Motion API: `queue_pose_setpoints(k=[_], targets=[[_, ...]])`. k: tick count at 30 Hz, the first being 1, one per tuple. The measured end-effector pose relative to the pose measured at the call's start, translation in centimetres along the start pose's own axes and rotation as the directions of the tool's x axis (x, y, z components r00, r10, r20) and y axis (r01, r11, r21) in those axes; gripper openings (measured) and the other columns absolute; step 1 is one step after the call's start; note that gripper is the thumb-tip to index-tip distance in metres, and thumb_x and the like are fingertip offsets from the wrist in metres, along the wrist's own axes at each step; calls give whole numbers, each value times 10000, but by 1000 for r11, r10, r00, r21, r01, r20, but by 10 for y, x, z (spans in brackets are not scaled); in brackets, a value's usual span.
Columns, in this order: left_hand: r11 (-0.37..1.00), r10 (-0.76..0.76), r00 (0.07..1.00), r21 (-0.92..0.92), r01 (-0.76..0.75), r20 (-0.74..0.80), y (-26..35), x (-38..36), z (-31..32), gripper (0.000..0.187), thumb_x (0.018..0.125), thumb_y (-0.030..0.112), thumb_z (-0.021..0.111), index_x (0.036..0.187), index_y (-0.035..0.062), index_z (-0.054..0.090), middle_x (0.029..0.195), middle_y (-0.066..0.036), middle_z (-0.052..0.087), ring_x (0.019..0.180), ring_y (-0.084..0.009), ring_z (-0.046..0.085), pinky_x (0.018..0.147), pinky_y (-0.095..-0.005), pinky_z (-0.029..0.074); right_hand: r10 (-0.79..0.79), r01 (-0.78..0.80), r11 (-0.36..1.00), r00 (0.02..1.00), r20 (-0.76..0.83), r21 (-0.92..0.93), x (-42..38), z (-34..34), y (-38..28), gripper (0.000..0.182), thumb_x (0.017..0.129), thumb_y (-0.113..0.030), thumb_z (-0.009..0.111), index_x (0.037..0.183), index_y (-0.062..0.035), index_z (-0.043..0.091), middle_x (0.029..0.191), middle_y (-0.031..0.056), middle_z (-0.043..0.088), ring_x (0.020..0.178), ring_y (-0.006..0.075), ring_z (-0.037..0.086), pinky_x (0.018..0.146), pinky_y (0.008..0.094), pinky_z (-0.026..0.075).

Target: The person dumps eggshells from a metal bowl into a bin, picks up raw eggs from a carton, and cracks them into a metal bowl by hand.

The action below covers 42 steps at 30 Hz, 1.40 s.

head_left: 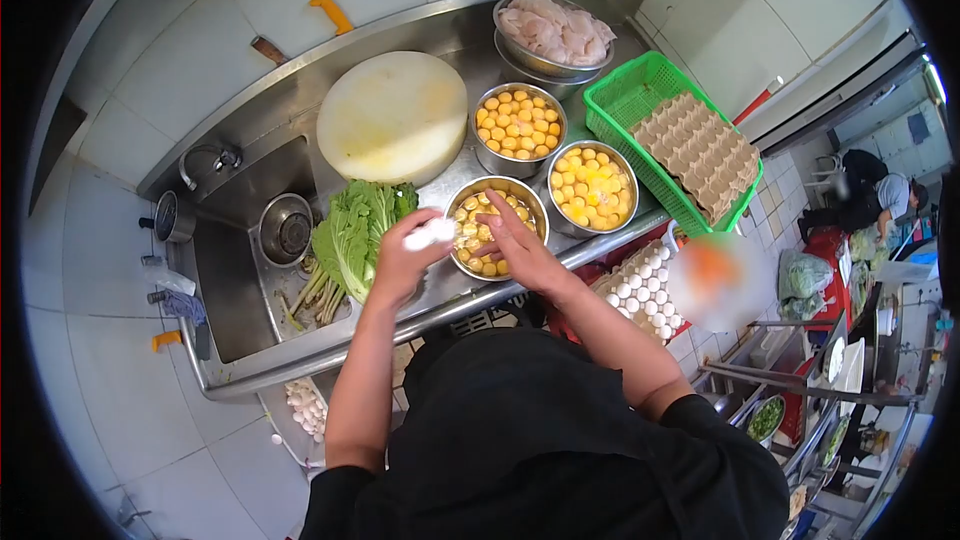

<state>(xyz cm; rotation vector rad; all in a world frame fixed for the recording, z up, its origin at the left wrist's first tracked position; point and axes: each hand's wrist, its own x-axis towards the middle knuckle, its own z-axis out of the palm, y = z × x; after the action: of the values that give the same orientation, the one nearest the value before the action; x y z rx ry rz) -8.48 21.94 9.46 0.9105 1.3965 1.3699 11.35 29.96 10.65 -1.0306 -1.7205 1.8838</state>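
My left hand (pixel 402 258) is closed around white eggshell (pixel 430 233), just left of the nearest steel bowl (pixel 545 230). Over that bowl's right side is my right hand (pixel 522 252), its fingers stretched out and holding nothing I can see. Many yolks (pixel 478 212) lie in this bowl. Two more metal bowls of yolks, one behind (pixel 518 123) and one to the right (pixel 593 189), stand close by. White eggs (pixel 645 292) sit in a tray right of my right forearm. Leafy greens (pixel 350 240) lie on the counter beyond my left hand.
A round cutting board (pixel 393 117) lies behind the greens. The sink (pixel 235 290) is at the left. Behind the bowls stand a bowl of pale meat (pixel 556 32) and a green basket (pixel 650 155) with empty egg trays (pixel 697 155). A person (pixel 888 202) bends at the far right.
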Motion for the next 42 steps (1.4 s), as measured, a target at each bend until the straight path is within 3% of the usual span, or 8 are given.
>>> queue_pose_setpoints(k=[9, 18, 22, 26, 29, 35, 37, 42], targets=[[888, -461, 803, -208, 411, -379, -49, -254, -211, 561, 647, -85, 622, 1197, 5, 550, 1107, -113, 587, 1014, -244, 605, 877, -343, 528, 205, -258, 936, 953, -225, -239, -105, -122, 100, 325, 937, -315, 604, 1071, -20, 630, 898, 63, 647, 838, 129, 595, 766, 297, 486], [572, -410, 17, -242, 784, -912, -135, -348, -283, 1025, 711, 227, 708, 1527, 92, 102, 1388, -220, 464, 1233, -360, 459, 1019, -510, 360, 628, -763, 614, 316, -711, 204, -216, -190, 299, 339, 849, -303, 683, 1002, -6, 625, 904, 111, 663, 763, 182, 654, 656, 320, 530], [646, -384, 547, 208, 735, -744, -225, -385, -355, 958, 731, 173, 697, 1504, 22, 152, 1366, -239, 466, 1191, -350, 496, 1025, -443, 379, 344, -741, 667, 212, -915, 78, -214, -177, 316, 550, 758, -346, 749, 1144, 7, 575, 1058, 236, 632, 1002, 329, 612, 869, 412, 489], [723, -465, 410, -70, 687, -784, -207, -354, -323, 913, 746, 137, 680, 1497, 12, 176, 1357, -238, 468, 1182, -341, 502, 1013, -445, 390, 161, -777, 622, 250, -955, -99, -177, -157, 278, 623, 748, -328, 773, 1214, -5, 515, 1166, 267, 537, 1147, 399, 487, 977, 453, 412], [583, -342, 560, 297, 757, -754, -206, -353, -327, 879, 755, 126, 670, 1483, -10, 196, 1359, -243, 460, 1180, -345, 501, 998, -442, 402, 172, -671, 741, 223, -960, -23, -158, -155, 299, 633, 753, -281, 772, 1234, -18, 456, 1238, 247, 443, 1148, 407, 480, 986, 452, 411], [544, -546, 212, -151, 825, -810, -155, -326, -262, 863, 816, 217, 634, 1515, 226, 129, 1436, -151, 417, 1289, -363, 407, 944, -504, 379, 138, -654, 755, 96, -986, 42, -163, -151, 325, 570, 735, -188, 778, 1191, -16, 485, 1142, 201, 536, 1070, 354, 534, 933, 423, 445], [577, -608, 259, -193, 794, -750, -145, -327, -255, 856, 825, 230, 626, 1512, 250, 117, 1448, -138, 399, 1299, -361, 394, 936, -509, 382, 127, -644, 763, 65, -990, 56, -165, -151, 330, 529, 728, -178, 780, 1157, -15, 517, 1093, 178, 570, 1015, 330, 568, 888, 411, 471], [612, -600, 451, -17, 791, -661, -188, -364, -287, 831, 833, 256, 622, 1504, 260, 132, 1453, -114, 372, 1293, -361, 398, 940, -511, 385, 652, 10, 753, -138, -745, 657, -176, -181, 338, 387, 817, -311, 626, 1099, -60, 540, 947, 102, 605, 776, 239, 595, 619, 379, 490]])
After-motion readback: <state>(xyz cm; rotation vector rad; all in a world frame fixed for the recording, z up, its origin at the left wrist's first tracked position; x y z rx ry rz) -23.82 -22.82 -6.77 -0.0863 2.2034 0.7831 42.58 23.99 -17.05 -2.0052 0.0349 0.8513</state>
